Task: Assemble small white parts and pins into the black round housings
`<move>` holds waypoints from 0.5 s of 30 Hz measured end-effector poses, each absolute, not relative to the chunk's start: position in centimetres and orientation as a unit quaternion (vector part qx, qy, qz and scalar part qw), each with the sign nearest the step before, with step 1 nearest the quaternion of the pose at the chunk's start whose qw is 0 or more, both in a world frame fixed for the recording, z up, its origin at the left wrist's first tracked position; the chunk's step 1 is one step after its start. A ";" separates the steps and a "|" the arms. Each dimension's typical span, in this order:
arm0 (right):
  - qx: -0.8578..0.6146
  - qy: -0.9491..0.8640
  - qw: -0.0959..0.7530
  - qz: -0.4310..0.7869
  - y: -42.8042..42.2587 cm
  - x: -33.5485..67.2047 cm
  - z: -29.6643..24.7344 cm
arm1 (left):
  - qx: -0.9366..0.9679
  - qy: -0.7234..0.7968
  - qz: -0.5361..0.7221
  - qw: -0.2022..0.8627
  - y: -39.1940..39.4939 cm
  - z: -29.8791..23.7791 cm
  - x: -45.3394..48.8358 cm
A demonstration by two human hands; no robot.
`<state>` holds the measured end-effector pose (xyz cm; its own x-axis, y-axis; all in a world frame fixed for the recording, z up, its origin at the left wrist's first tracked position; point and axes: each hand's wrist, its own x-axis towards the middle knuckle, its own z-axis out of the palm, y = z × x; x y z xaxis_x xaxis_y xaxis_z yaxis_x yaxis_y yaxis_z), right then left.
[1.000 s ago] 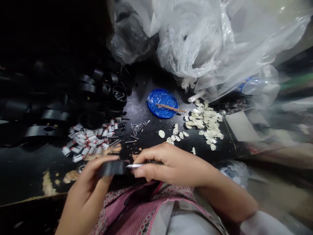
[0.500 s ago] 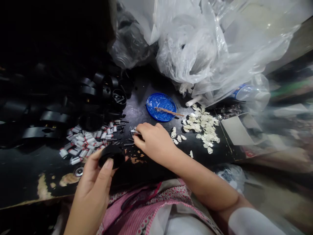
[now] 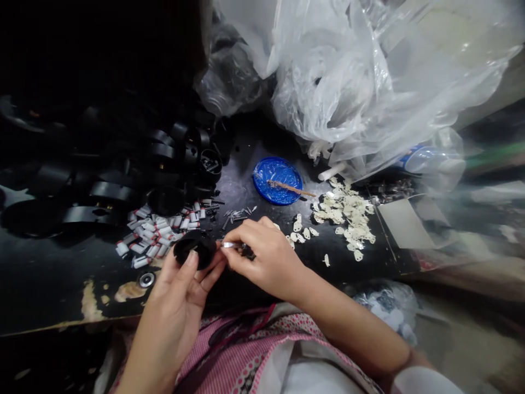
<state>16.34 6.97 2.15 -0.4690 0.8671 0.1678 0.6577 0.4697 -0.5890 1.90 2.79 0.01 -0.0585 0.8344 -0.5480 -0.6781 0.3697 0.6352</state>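
Note:
My left hand [image 3: 180,290] is wrapped round a black round housing [image 3: 194,249], its thumb at the rim of the hollow side. My right hand [image 3: 266,257] is closed in a pinch on a small slim piece, silver at one end and dark at the other [image 3: 246,250], whose exact kind I cannot make out. Its silver end is close beside the housing's right side, near my left fingertips. Behind the hands lie small silver pins [image 3: 240,213] and black springs [image 3: 228,221]. White cylinders with red bands [image 3: 158,235] are heaped beyond my left hand.
A blue lid [image 3: 262,191] holds a glossy smear and a brown stick [image 3: 291,189]. Cream flat tabs [image 3: 344,210] are piled on the right. More black housings [image 3: 110,191] crowd the left. Clear plastic bags [image 3: 328,87] fill the back; a metal ring [image 3: 146,279] lies near the front edge.
My right hand has come from the pins and springs toward me, up to the black housing. My left hand has turned the housing slightly. The whole view has shifted a little.

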 end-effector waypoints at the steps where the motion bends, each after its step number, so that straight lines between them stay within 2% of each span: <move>1: -0.463 -0.822 0.239 0.231 6.8 16.3 2.1 | 0.085 0.470 0.559 0.678 2.7 0.0 1.9; 7: -0.470 -0.809 0.245 0.253 6.7 16.6 2.6 | 0.115 0.475 0.560 0.669 2.3 -0.2 1.6; 11: -0.459 -0.790 0.286 0.289 6.6 16.5 2.9 | 0.112 0.491 0.553 0.664 2.1 -0.6 1.7; 15: -0.459 -0.811 0.281 0.230 6.5 16.2 2.6 | 0.123 0.499 0.531 0.674 1.7 -0.7 2.2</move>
